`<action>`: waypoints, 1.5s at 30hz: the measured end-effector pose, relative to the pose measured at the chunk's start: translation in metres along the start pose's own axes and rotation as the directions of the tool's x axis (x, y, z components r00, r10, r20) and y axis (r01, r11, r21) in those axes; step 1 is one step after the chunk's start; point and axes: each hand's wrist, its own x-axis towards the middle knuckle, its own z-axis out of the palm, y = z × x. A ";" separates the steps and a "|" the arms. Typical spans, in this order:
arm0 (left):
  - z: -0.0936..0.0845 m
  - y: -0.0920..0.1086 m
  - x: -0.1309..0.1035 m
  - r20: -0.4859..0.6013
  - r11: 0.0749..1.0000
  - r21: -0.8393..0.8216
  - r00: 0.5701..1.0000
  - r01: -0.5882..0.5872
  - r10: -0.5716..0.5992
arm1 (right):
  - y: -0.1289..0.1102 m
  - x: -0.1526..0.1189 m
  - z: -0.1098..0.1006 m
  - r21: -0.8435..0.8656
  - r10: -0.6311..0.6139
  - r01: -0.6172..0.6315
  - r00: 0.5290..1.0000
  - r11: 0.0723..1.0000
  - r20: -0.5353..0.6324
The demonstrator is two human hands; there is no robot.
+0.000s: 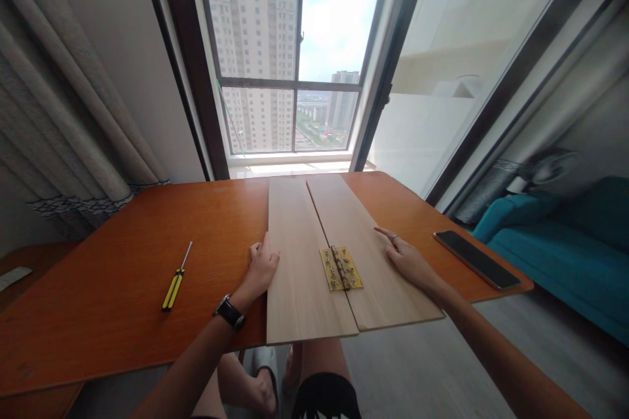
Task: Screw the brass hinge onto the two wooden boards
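Two pale wooden boards lie side by side on the table, a left board (295, 275) and a right board (354, 216), with a narrow gap between them. A brass-coloured hinge (341, 268) spans the gap, with several screws in its leaves. My left hand (263, 265) rests at the left board's outer edge, fingers partly extended and holding nothing. On the right board's outer edge lies my right hand (405, 258), index finger stretched out, gripping nothing. A yellow and black screwdriver (173, 288) lies to the left, its shaft pointing away from me.
The orange-brown table (113, 275) extends under the boards. A dark flat phone-like object (476, 259) lies near its right edge. A window (295, 78) stands beyond, curtains (63, 91) hang left, and a teal sofa (565, 249) is at right.
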 end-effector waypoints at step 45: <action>0.087 0.090 0.040 0.177 0.925 0.342 0.978 -0.165 0.109 | 0.082 0.079 -0.030 -0.307 -0.265 0.295 0.955 0.905 0.134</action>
